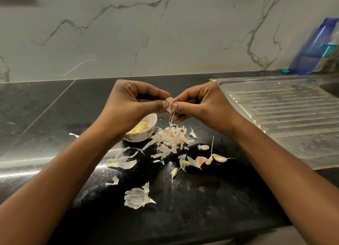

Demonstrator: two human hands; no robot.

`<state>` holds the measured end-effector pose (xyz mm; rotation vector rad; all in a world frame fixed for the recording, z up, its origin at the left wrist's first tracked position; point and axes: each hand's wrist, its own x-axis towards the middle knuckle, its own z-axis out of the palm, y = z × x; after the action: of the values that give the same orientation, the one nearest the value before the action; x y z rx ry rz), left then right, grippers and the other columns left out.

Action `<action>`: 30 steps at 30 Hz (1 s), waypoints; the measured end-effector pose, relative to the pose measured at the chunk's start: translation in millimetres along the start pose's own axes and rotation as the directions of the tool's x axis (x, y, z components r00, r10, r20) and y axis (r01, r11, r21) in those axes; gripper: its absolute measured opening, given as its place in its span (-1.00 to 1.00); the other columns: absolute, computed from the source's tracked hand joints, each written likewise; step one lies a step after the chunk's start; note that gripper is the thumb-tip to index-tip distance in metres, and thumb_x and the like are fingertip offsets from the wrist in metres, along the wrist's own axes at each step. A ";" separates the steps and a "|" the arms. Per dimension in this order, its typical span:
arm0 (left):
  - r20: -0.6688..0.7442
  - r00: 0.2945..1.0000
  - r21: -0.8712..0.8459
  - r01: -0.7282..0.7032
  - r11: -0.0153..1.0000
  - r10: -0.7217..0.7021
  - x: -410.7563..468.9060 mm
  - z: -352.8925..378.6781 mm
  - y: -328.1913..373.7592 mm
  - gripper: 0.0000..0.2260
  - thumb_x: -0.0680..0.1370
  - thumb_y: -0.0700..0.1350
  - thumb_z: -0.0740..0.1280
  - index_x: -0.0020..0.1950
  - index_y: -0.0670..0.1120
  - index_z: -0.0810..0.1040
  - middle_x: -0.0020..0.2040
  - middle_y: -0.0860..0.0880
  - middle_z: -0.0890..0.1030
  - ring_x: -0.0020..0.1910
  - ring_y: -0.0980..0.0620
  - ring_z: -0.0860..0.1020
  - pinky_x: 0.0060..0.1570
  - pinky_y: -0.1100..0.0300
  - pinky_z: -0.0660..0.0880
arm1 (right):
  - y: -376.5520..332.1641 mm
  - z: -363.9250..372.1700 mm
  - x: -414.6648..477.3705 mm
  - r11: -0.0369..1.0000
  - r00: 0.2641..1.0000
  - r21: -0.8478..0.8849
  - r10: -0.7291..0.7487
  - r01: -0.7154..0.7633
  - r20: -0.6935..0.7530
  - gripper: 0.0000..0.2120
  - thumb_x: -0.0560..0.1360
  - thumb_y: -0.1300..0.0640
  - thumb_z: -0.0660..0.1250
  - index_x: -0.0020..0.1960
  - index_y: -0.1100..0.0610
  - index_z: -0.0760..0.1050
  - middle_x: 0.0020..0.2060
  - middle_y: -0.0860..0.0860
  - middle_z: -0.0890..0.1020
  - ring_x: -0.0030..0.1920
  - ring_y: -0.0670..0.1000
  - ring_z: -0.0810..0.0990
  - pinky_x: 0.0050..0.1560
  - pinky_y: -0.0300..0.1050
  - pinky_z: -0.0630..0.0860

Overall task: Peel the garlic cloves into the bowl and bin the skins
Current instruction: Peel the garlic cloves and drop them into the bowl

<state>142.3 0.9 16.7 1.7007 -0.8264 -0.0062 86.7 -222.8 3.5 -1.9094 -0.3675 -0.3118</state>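
Observation:
Above the black counter, my left hand (132, 103) and my right hand (200, 103) both pinch one garlic clove (169, 105) between thumbs and fingertips; a strip of skin hangs down from it. Under my left wrist stands a small white floral bowl (146, 132) holding pale yellow peeled cloves (138, 128). A pile of papery skins (170, 140) lies right of the bowl, with more skins (121, 161) and a large piece (137, 197) nearer me. Several unpeeled cloves (219, 157) lie to the right of the pile.
A ribbed steel sink drainboard (286, 114) takes up the counter's right side. A blue bottle (315, 46) and a small teal cap (285, 71) stand at the back right against the marble wall. The black counter (55, 116) stretches left.

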 end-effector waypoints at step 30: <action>0.020 0.993 -0.083 0.117 0.990 -0.116 -1.9 4.2 4.8 -0.76 0.49 -0.21 0.52 0.14 -0.20 0.71 -0.04 -0.12 0.78 -0.05 -0.10 0.77 0.00 0.14 0.70 | 0.4 -0.6 3.3 0.997 0.997 -0.070 -0.027 0.021 -0.078 -0.90 0.55 0.25 0.53 0.00 0.30 0.72 -0.22 0.13 0.77 -0.25 0.14 0.77 -0.20 -0.06 0.73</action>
<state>136.6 -2.0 18.7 1.6691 -0.7270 -0.1322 89.8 -223.1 4.6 -1.9551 -0.3312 -0.4194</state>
